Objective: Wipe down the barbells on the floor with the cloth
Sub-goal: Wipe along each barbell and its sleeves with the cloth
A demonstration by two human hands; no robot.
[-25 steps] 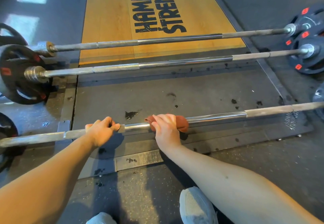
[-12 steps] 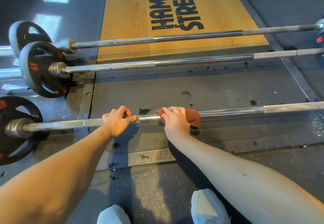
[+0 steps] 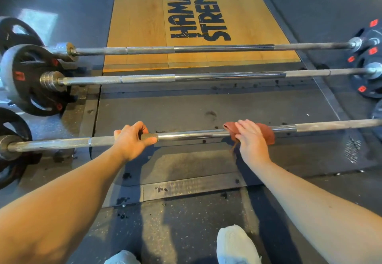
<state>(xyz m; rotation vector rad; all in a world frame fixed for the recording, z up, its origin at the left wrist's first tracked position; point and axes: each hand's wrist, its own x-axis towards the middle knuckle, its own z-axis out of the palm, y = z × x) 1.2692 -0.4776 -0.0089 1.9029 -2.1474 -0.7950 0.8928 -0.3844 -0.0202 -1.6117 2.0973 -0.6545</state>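
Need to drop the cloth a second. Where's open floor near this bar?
The dark mat between the nearest barbell and the middle barbell is bare across its centre. So is the floor between the nearest barbell and the shoes. Crowded: weight plates at both ends; left hand and right hand, with the cloth, on the bar.

Near barbell (image 3: 192,135) gleams smooth, glossy chrome through its middle, then turns dull grey and rough with knurling toward the ends, and the cloth (image 3: 267,134) on it is a soft, matt, rust-red fabric with a loose thread hanging. Underneath, the floor mat (image 3: 165,111) is dark matt rubber, scuffed and pitted, edged by a brushed metal strip (image 3: 196,187). Beyond, the platform (image 3: 140,26) is pale grained wood with a low sheen, the weight plate (image 3: 24,94) matt black, the shoe (image 3: 235,245) white knit mesh.
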